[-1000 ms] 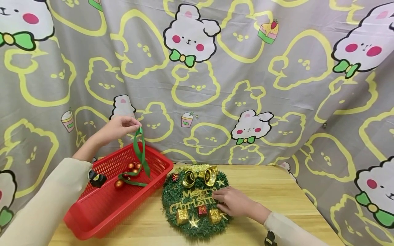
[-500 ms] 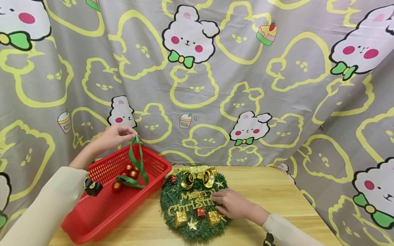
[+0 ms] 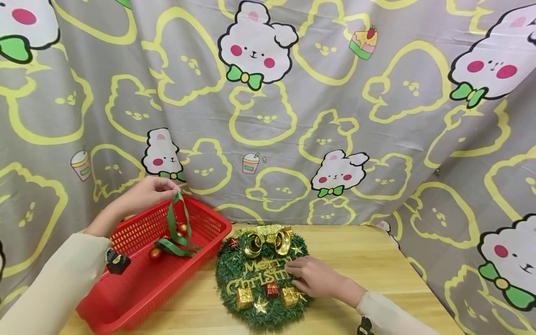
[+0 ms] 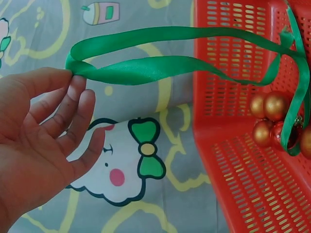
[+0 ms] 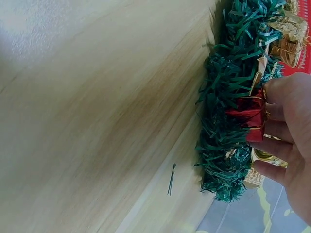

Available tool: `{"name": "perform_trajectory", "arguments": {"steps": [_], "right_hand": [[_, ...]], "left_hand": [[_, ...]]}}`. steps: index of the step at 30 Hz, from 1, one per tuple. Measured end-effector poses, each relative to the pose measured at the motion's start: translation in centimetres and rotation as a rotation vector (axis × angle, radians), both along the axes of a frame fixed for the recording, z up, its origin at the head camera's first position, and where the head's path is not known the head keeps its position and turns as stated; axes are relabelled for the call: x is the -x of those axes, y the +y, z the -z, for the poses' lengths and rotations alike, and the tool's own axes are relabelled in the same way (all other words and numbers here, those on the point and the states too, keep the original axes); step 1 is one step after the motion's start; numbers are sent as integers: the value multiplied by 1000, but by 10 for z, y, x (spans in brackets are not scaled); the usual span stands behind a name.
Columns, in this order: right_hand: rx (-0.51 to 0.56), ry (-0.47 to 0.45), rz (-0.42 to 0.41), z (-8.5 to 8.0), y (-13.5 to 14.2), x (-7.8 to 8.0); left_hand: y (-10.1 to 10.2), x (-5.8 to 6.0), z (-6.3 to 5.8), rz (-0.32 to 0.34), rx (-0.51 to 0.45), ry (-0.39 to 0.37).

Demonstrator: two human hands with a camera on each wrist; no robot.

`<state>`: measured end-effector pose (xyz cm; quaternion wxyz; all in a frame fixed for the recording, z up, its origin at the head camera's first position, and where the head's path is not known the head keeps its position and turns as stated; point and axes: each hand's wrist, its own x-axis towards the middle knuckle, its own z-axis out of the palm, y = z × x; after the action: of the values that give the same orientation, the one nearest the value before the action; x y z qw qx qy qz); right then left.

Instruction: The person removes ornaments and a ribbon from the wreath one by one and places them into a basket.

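Note:
Between thumb and fingertips, my left hand [image 3: 148, 191] pinches a loop of green ribbon [image 4: 136, 70]. It is above the far rim of a red plastic basket [image 3: 157, 284]. The ribbon's lower part lies inside the basket among several shiny copper-coloured baubles [image 4: 276, 107]. On the table lies a round green tinsel Christmas wreath [image 3: 268, 318] with gold bells [image 3: 282, 243], gold lettering [image 3: 255, 280] and small wrapped gift boxes. My right hand [image 3: 316, 277] rests on its right side, fingers fairly straight. In the right wrist view they lie by a red gift box [image 5: 248, 119].
The wooden table [image 3: 360, 244] extends right of the wreath. A thin dark green scrap [image 5: 171, 179] lies on it. Behind hangs a grey curtain [image 3: 335, 107] with rabbit prints, close to the table's back edge. The basket stands left, close beside the wreath.
My left hand has come down and a little to the left with the ribbon, and more of the ribbon now lies in the basket. My right hand has stayed on the wreath.

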<state>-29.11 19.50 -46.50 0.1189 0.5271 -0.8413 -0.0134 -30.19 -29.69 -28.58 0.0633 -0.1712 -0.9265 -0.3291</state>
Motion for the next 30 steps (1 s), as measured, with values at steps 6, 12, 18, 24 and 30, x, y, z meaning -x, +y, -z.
{"name": "perform_trajectory", "arguments": {"steps": [6,12,18,24,30], "right_hand": [[4,3,-6,-2,-3,2],[24,4,-3,-3,-1,3],[26,2,-17,-1,-3,2],[29,-14,-27,0,-2,2],[44,-14,-28,-1,0,0]], "left_hand": [[-7,-1,2,-20,6,-9],[-11,-3,0,-30,27,-13],[-20,-11,-3,-68,74,-33],[-24,-15,-8,-37,81,-22],[-26,-15,-8,-33,68,-57]]}}
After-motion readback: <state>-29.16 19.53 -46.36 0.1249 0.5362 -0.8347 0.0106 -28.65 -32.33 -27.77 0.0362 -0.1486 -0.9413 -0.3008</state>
